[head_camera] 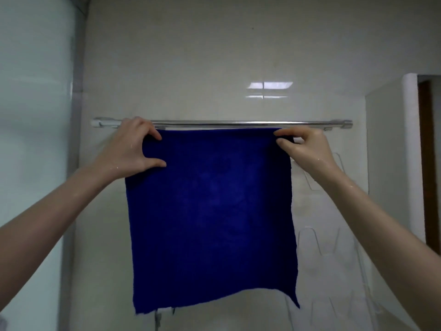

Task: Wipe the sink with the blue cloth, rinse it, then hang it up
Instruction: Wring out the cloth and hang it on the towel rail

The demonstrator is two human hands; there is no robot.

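The blue cloth [210, 211] hangs spread flat, its top edge just under the chrome towel rail [238, 122] on the white tiled wall [191, 56]; whether it lies over a bar cannot be told. The left hand [132, 146] pinches its upper left corner and the right hand [307, 149] its upper right corner, each grip closed on the fabric. Water drops dot both forearms, and a glass panel [31, 115] stands at the left.

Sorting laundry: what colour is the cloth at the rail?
The cloth is plain deep blue; head view.
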